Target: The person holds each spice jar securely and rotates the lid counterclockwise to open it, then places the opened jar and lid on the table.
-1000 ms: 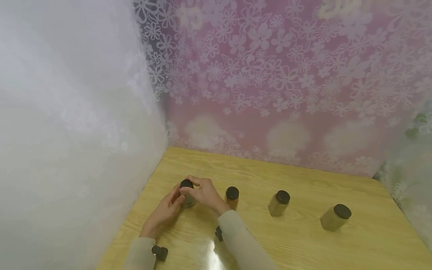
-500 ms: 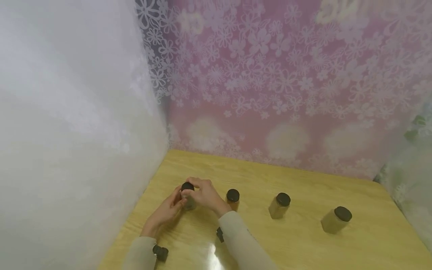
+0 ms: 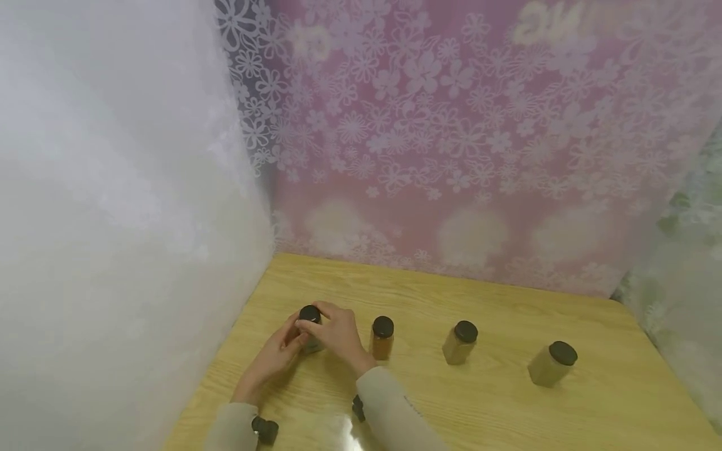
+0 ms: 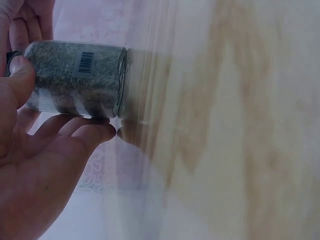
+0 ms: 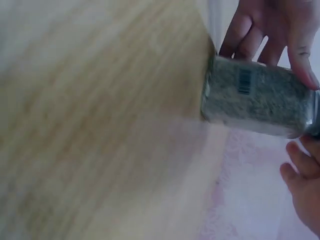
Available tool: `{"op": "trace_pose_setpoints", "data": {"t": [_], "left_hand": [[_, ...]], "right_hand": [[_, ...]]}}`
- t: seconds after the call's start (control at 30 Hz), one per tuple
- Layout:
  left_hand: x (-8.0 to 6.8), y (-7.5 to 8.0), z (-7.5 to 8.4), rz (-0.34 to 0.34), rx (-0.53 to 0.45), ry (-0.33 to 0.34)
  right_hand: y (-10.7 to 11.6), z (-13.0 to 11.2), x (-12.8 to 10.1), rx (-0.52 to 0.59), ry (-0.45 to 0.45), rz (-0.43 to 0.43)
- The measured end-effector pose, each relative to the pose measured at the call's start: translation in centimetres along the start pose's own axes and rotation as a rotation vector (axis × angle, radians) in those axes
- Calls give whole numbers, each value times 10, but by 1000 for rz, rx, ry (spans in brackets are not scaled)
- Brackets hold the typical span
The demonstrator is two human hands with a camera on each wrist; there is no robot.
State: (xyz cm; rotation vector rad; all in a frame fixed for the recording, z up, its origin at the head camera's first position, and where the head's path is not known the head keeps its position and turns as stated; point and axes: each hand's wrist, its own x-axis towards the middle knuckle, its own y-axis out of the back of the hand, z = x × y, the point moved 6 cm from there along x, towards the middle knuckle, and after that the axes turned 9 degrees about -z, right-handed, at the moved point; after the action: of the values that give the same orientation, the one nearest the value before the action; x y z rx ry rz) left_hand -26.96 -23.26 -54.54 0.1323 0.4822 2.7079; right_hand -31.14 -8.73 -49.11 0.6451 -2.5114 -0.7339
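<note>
Near the left end of the yellow wood-grain table (image 3: 479,407), upright between two hands, a clear jar (image 4: 55,75) with its base at the tabletop. Inside, coarse grey-green flakes or grains, filling most of the visible body; glass or plastic, cannot tell. On its side, a small barcode label (image 4: 86,65); on top, a round black lid (image 3: 309,312). Around the body, the left hand (image 3: 276,357): fingers bent along one side, thumb against the neck, opened only as far as the jar's width. At the lid, the right hand (image 3: 338,332): thumb on the near edge, forefinger round the far edge, drawn in to a pinch.

To the right, in a loose, spaced row, three more capped jars, all upright. Nearest the right hand, an orange-brown jar (image 3: 381,346); next along, a tan jar (image 3: 455,352); farthest right, a khaki jar (image 3: 544,369). Straight, faceted-looking bodies, flat round black tops; texture of the contents too small to make out.

At both cuffs, small black devices (image 3: 266,431); pale cloth sleeves (image 3: 392,407). Behind the table, a pink sheet (image 3: 462,125) printed with white flowers; at left, a whitish, faintly shiny sheet (image 3: 113,188); at right, a leaf-patterned sheet (image 3: 677,250).
</note>
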Motion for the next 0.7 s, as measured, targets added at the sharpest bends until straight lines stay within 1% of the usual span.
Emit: {"op": "trace_pose_setpoints", "data": {"t": [0.03,0.07,0.1,0.2,0.23,0.3,0.37,0.43,0.5,0.53,0.63,0.7], "left_hand": [[0,0,0,-3,-6,4],[0,1,-1,-7,-3,9],[1,1,0,-12,-3,13],[0,3,0,-22,-1,25],[0,3,1,-27,-1,26],[0,4,2,-27,5,29],[1,4,2,-25,14,35],[2,5,2,-20,17,36],[3,4,2,-16,21,37],[3,4,2,-13,17,37],[2,5,1,11,5,52],[1,5,0,24,6,58]], "right_hand": [[-1,1,0,42,-7,-5],[-1,3,-1,90,-34,-23],[-1,5,0,116,-57,-49],[0,7,2,163,-135,-158],[1,8,2,163,-157,-192],[3,8,4,144,-170,-263],[5,6,6,109,-146,-323],[6,4,9,74,-108,-359],[7,3,10,23,-83,-349],[8,3,11,-22,-73,-320],[10,3,10,-116,-77,-176],[10,3,8,-131,-86,-75]]}}
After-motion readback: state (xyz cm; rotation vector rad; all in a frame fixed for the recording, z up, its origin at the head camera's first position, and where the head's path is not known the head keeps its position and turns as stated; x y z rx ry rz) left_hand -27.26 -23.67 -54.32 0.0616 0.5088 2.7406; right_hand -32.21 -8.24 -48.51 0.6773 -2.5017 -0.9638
